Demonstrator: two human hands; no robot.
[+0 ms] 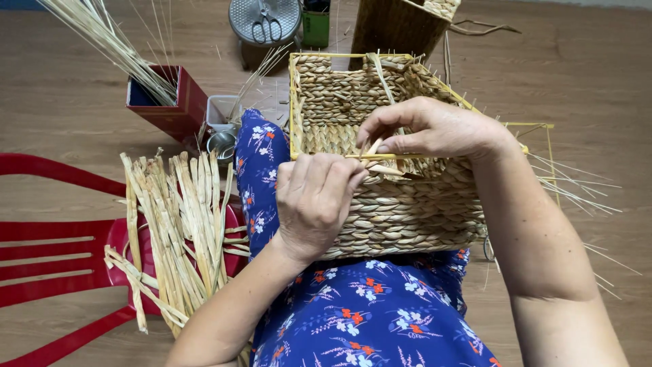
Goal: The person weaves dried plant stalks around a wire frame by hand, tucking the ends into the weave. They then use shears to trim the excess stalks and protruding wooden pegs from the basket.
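A wooden floor (584, 75) is spreading out beneath and beyond both hands. On the person's lap, which is covered in blue floral cloth (367, 306), a woven basket (401, 211) on a yellow wire frame is resting tilted toward the person, directly under both hands. To the left of the left hand, a red plastic chair (47, 245) is carrying a bundle of flat dried fibre strips (176, 231). Farther out beyond the left hand, a red box (178, 112) is holding a spray of thin straws (109, 41), with a small clear tub (221, 112) just beside it. Ahead of both hands, past the basket, a round metal stool (265, 20) is bearing a pair of scissors (266, 24). The left hand (316, 200) is curling closed at the basket's near rim, its fingertips pinching a pale fibre strand (375, 155). The right hand (435, 129) is arching over the rim, thumb and forefinger pinching the same strand, just beside the left fingertips.
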